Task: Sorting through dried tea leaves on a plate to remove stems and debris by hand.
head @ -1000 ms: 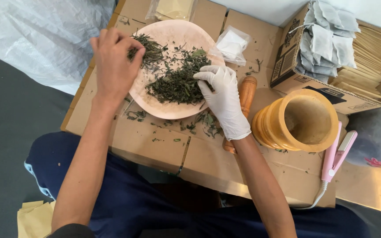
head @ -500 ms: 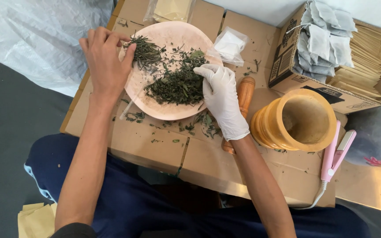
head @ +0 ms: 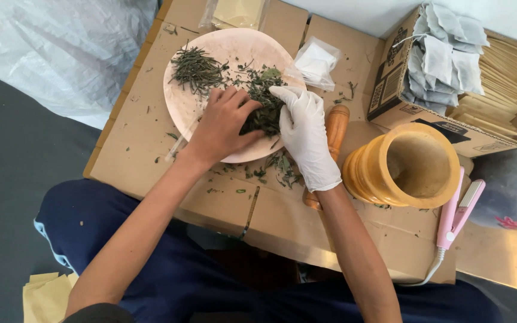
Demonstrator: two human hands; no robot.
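the dried green leaves (head: 264,113) sit on one pale round plate (head: 234,45) in the middle of the flattened cardboard surface (head: 145,119), split into two lots: a bigger dark pile toward the right side of the plate and a smaller bunch of thin stemmy bits (head: 195,69) up at the far left. both hands are in the bigger pile. the bare left hand (head: 222,128) lies palm down over the near half of the plate, fingers curled into the leaves, though i can't tell if it's actually pinching any. the right hand (head: 303,134), in one white glove, rests on the plate's right edge with fingers bent, tips touching the same pile right beside the left hand's knuckles; same deal, can't tell whether it has a grip on anything.

loose leaf crumbs (head: 276,167) are scattered on the cardboard just in front of the plate. one wooden pestle (head: 335,125) lies partly under the gloved wrist, and one wooden mortar (head: 405,164) stands upright just right of it. one pink heat sealer (head: 456,209) with a white cord lies beside the mortar. one small clear bag (head: 315,60) sits at the plate's far right edge. one open cardboard box (head: 402,101) at the far right holds grey filter bags (head: 444,51), too many to count, plus a stack of tan envelopes (head: 501,78).
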